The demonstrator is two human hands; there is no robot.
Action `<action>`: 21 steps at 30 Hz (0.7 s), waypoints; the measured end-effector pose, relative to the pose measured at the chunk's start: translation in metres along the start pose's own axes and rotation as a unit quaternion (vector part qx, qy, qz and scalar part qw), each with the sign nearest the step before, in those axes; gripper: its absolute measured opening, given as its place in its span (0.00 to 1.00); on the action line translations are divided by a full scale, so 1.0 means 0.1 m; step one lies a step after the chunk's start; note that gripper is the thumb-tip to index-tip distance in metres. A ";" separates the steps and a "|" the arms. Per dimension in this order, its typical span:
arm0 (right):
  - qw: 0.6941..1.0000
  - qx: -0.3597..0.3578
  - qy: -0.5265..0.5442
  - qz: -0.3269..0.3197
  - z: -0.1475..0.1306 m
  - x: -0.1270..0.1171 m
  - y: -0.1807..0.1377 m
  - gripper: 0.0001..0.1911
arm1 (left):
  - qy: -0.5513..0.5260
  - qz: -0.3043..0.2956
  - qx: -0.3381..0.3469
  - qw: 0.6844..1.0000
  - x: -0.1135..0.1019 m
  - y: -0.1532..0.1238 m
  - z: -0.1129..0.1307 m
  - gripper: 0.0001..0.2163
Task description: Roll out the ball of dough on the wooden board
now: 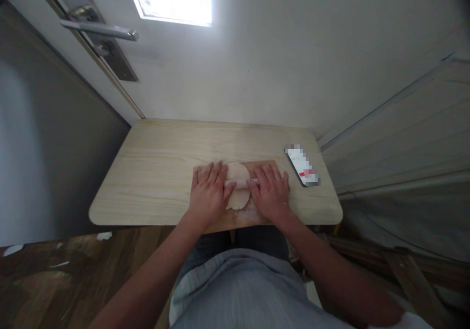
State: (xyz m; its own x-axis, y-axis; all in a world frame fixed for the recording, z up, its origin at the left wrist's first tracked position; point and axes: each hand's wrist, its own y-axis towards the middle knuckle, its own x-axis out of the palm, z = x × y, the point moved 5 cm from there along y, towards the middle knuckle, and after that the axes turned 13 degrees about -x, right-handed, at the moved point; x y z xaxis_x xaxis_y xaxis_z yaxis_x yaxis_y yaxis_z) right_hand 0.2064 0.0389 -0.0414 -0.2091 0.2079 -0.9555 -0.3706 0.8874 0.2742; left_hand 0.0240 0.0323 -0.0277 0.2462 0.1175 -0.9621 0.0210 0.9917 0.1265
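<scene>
A flat round of pale dough (238,200) lies on a brown wooden board (242,219), its lower edge uneven. Across the dough's middle runs a short light rolling pin (241,184). My left hand (208,191) covers the pin's left end, thumb along it and fingers stretched forward over the board. On the other end rests my right hand (270,191), thumb against the pin and fingers reaching over it. Both pin ends are hidden beneath my hands. Something with a thin shiny edge shows just right of my right hand, mostly covered.
The board sits at the front edge of a light wood-grain table (147,172). A phone (301,165) lies to the right, its screen partly pixelated. Behind the table stands a pale door (253,79) with a metal handle (99,28). White scraps lie on the floor (125,260) at left.
</scene>
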 end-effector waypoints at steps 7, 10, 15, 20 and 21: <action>0.999 -0.033 0.004 0.033 -0.13 -0.07 -0.37 0.28 | -0.006 -0.003 0.012 1.000 0.04 -0.45 0.00 0.30; 0.999 -0.030 0.006 0.035 -0.14 -0.07 -0.41 0.28 | -0.011 -0.005 0.013 1.000 0.05 -0.48 0.00 0.31; 0.999 -0.020 -0.004 0.026 -0.11 -0.04 -0.27 0.26 | -0.015 -0.006 -0.005 1.000 0.05 -0.29 -0.02 0.29; 1.000 -0.015 0.005 0.009 -0.05 -0.03 -0.02 0.26 | -0.010 -0.007 -0.010 1.000 0.03 -0.02 -0.02 0.26; 1.000 -0.014 0.007 0.005 -0.04 -0.03 0.03 0.26 | -0.008 -0.006 -0.011 1.000 0.03 0.03 -0.02 0.26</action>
State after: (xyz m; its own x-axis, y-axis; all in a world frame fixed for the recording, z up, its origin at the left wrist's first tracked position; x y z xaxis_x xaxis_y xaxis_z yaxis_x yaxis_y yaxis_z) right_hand 0.2019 0.0391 -0.0374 -0.2265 0.2107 -0.9509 -0.3941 0.8730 0.2873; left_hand 0.0232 0.0355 -0.0304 0.2617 0.1048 -0.9594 0.0038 0.9940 0.1096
